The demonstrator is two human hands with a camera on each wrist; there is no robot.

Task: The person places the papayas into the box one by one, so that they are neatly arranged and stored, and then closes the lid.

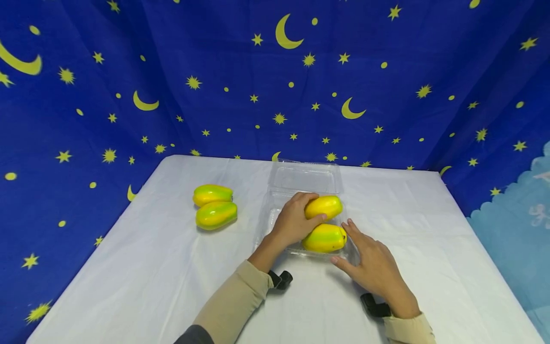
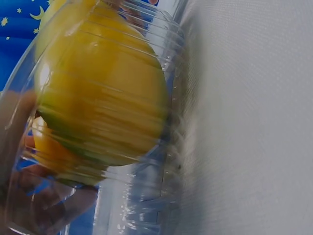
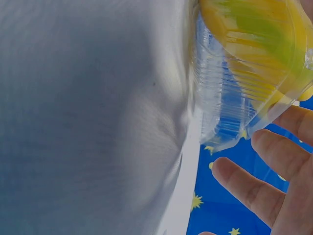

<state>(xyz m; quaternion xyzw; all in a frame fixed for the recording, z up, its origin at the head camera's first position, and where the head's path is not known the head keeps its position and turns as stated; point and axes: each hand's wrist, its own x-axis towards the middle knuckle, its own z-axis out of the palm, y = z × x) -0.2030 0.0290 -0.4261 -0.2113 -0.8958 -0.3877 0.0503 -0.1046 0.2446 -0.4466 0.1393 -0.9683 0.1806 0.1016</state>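
My left hand [image 1: 295, 219] grips the left end of a yellow-green papaya [image 1: 328, 207], its thumb between that fruit and a second papaya [image 1: 324, 239] nearer me. Both lie at the right side of a clear plastic clamshell box [image 1: 271, 217], whose lid [image 1: 305, 177] is folded back away from me. In the left wrist view the nearer papaya [image 2: 102, 83] shows through the box's ribbed wall, with the fingers partly hidden behind it. At the box's right edge is my right hand [image 1: 378, 265], fingers extended; the right wrist view shows its fingertips [image 3: 266, 142] close against the clear wall.
Two more yellow-green papayas [image 1: 213, 195] [image 1: 216, 215] lie side by side on the left of the white-covered table [image 1: 142, 267]. A blue curtain [image 1: 240, 62] with yellow moons and stars hangs behind and beside the table. Black wrist mounts [image 1: 281, 279] sit below both hands.
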